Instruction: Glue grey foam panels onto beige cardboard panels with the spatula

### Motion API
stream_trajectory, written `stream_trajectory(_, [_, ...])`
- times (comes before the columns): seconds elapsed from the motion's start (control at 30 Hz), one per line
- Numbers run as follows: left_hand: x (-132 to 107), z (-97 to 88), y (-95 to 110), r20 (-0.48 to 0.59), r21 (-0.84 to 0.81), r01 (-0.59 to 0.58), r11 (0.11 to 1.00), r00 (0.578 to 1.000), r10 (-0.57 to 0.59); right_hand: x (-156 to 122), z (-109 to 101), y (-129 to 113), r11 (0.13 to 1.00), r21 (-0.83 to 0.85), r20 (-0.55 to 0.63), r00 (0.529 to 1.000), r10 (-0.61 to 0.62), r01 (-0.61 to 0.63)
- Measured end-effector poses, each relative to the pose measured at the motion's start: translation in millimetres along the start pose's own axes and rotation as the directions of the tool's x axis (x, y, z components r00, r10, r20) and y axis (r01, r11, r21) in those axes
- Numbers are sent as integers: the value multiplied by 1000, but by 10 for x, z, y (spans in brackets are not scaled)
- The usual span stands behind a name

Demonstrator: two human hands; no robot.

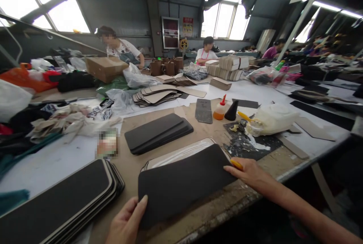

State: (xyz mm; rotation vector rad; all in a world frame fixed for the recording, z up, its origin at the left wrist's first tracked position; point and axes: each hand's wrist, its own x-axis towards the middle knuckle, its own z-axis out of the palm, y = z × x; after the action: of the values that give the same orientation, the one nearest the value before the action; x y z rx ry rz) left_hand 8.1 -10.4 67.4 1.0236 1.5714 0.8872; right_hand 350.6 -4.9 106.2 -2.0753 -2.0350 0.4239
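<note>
A black flat sheet (184, 181) lies on the workbench before me, over a pale board whose edge shows behind it. My left hand (127, 223) holds the sheet's near left corner, thumb on top. My right hand (248, 174) presses on the sheet's right end and grips a small yellow tool (236, 164) between its fingers. A stack of black rounded panels (62, 202) sits to the left. Another black stack (157, 132) lies further back.
An orange-filled glue bottle (219, 109), a black cone (231, 111), a glue-smeared black mat (249, 143) and a white bag (272, 119) stand at right. Tan cut pieces (159, 94), cloth heaps (56, 119) and a cardboard box (104, 68) lie behind. Other people work at the far tables.
</note>
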Motion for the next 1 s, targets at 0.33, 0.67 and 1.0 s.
stream_trajectory(0.33, [570,300,234,11,538,-156,829,984,178,679,103,237,958,-275,180,975,133,-80])
stream_trajectory(0.67, [530,298,166,-9,558,-128,820,987,161,761,206,351,961,-264,246,958,147,-79])
stream_trajectory(1.0, [342,243,206,-83,488,-118,865,980,181,790,276,477,960,-275,184,977,111,-57])
